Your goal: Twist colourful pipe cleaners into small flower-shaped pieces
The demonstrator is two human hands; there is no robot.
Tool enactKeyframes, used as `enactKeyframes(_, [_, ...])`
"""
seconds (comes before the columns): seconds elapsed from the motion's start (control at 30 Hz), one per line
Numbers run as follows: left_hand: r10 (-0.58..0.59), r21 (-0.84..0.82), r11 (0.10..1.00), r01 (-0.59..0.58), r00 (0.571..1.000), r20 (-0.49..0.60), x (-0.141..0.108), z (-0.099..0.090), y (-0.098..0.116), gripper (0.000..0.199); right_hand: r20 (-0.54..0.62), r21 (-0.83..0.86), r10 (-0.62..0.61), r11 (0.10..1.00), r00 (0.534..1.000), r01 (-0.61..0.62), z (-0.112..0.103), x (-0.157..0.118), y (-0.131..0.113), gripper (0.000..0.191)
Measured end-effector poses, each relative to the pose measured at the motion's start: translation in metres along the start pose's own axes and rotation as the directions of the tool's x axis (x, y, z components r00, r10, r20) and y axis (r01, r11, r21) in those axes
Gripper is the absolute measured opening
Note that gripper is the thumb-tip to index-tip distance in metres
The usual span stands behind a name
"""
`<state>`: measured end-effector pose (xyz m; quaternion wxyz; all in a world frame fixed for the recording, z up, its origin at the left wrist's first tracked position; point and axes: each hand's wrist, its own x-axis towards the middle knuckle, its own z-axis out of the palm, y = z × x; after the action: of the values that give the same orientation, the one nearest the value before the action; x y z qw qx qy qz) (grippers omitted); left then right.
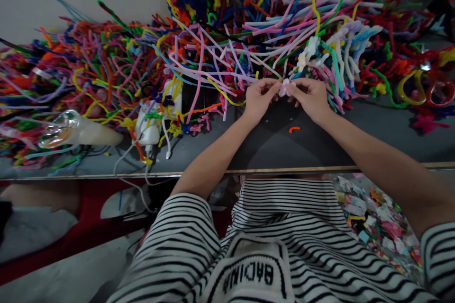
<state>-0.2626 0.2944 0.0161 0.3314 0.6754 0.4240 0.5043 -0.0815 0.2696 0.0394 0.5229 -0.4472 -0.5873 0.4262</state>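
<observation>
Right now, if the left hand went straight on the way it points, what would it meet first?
The left hand would probably meet the pale fuzzy piece at its fingertips first, with the right hand just beyond; depth is hard to judge.

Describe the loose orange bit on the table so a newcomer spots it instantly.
On the dark table, by the heap of coloured stems, find the left hand and right hand pinching a pale flower shape. Just nearer the body lies the orange bit. It is short, bent and bright, unlike the tiny pale specks nearby.
</observation>
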Motion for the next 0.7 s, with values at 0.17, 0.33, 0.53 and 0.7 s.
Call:
enactKeyframes(0.17, [-0.007, 0.0, 1.0, 0.007, 0.999, -0.049, 0.0, 0.0, 0.001, 0.043, 0.034, 0.028, -0.001, 1.0, 0.999, 0.0, 0.0, -0.002, -0.002, 0.051])
enactKeyframes(0.33, [0.032, 0.036, 0.999, -0.03, 0.997, -0.072, -0.003, 0.002, 0.009, 0.046, 0.045, 0.006, -0.006, 1.0, 0.999, 0.005, 0.0, -0.003, -0.003, 0.051])
enactKeyframes(0.53, [0.032, 0.031, 0.999, -0.031, 0.999, -0.026, -0.001, -0.001, 0.007, 0.048, 0.023, -0.04, -0.032, 0.999, 0.999, 0.033, 0.0, -0.001, -0.003, 0.048])
enactKeyframes(0.7, [0.038, 0.078, 0.996, -0.039, 0.999, 0.02, 0.002, -0.006, 0.006, 0.049, 0.028, -0.085, -0.064, 0.994, 0.998, 0.066, 0.0, -0.002, -0.003, 0.046])
